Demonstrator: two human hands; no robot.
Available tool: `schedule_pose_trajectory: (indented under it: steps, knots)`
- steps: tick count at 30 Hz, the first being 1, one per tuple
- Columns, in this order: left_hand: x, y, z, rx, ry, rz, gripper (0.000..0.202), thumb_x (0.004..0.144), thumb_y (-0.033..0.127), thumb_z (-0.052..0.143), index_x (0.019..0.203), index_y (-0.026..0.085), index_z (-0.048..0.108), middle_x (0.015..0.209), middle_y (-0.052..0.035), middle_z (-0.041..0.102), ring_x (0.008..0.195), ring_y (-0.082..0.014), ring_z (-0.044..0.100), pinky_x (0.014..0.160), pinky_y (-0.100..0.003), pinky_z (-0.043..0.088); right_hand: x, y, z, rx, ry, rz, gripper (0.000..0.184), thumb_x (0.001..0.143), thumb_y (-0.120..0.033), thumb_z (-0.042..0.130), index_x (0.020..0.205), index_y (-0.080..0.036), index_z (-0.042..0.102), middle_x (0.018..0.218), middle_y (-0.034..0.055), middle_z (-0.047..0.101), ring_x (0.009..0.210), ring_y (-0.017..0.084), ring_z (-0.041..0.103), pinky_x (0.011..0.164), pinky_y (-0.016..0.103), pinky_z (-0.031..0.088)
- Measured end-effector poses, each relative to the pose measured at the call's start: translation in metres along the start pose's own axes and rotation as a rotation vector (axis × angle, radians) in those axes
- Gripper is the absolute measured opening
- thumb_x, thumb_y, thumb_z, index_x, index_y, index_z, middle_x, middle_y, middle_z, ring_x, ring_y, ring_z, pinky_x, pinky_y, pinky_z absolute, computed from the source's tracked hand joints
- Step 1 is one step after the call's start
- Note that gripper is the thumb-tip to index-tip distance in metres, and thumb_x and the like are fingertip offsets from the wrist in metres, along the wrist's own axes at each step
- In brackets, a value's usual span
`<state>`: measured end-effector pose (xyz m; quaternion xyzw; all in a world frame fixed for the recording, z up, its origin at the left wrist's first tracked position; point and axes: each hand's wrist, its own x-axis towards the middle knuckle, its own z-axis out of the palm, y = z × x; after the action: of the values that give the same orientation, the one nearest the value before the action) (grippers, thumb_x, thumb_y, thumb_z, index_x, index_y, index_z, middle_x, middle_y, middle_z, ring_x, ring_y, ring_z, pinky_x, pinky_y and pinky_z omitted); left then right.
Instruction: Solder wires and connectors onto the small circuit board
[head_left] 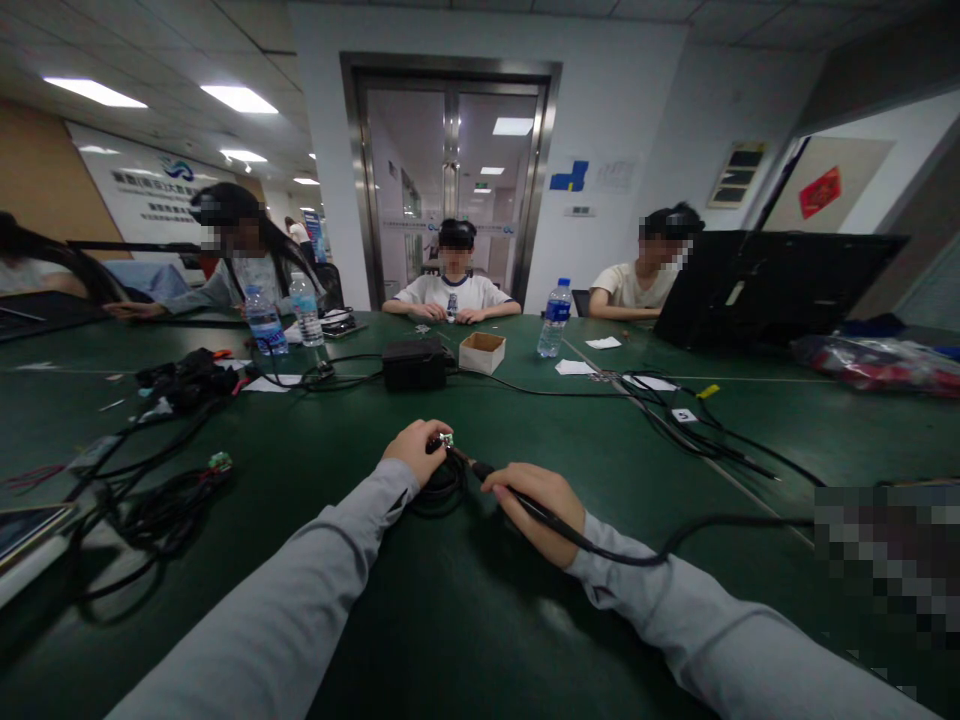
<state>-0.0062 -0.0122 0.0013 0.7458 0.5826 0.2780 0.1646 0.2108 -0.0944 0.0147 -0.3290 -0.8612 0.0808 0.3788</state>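
My right hand (541,505) is closed round a soldering iron (529,500), held like a pen, with its cord running back over my right forearm. The iron's tip (461,456) points at a small green circuit board (447,440); whether they touch I cannot tell. At the board's left, my left hand (415,452) is closed, with its fingertips on the board and on a black part beside it. Under the fingers, a coil of black cable (442,488) lies on the green table (360,620). Part of the coil is hidden by my left hand.
A black box (413,364) and a small open carton (482,352) stand ahead. Tangled cables (161,515) lie left, more cables (697,430) right. Water bottles (555,318) stand farther back. Several people sit around the table; a monitor (780,290) stands at right.
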Motion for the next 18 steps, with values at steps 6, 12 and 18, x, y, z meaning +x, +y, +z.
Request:
schedule_pose_trajectory:
  steps: [6, 12, 18]
  knots:
    - [-0.0009, 0.0015, -0.0007, 0.011, -0.002, -0.004, 0.027, 0.08, 0.016, 0.058, 0.103, 0.024, 0.069, 0.097, -0.0029, 0.063, 0.091, -0.0161, 0.064, 0.087, -0.026, 0.05, -0.0008, 0.0015, 0.001, 0.005, 0.001, 0.002, 0.024, 0.098, -0.024, 0.043, 0.093, -0.02, 0.067, 0.082, 0.0029, 0.07, 0.076, 0.014, 0.066, 0.074, 0.026, 0.05]
    - [-0.0006, 0.0008, -0.0008, -0.001, 0.001, -0.003, 0.028, 0.079, 0.016, 0.059, 0.103, 0.025, 0.069, 0.097, -0.0025, 0.064, 0.091, -0.0158, 0.064, 0.087, -0.026, 0.05, -0.0005, 0.0, -0.0007, -0.009, 0.017, -0.003, 0.025, 0.098, -0.024, 0.043, 0.092, -0.021, 0.067, 0.082, 0.0033, 0.07, 0.075, 0.015, 0.066, 0.073, 0.026, 0.05]
    - [0.0006, -0.0007, -0.0002, 0.008, 0.005, 0.001, 0.027, 0.078, 0.015, 0.06, 0.102, 0.025, 0.069, 0.098, -0.0027, 0.065, 0.091, -0.0164, 0.063, 0.086, -0.027, 0.05, 0.0001, -0.0011, -0.0004, -0.005, 0.034, 0.015, 0.026, 0.098, -0.027, 0.043, 0.09, -0.021, 0.067, 0.081, 0.0035, 0.07, 0.075, 0.015, 0.067, 0.075, 0.027, 0.051]
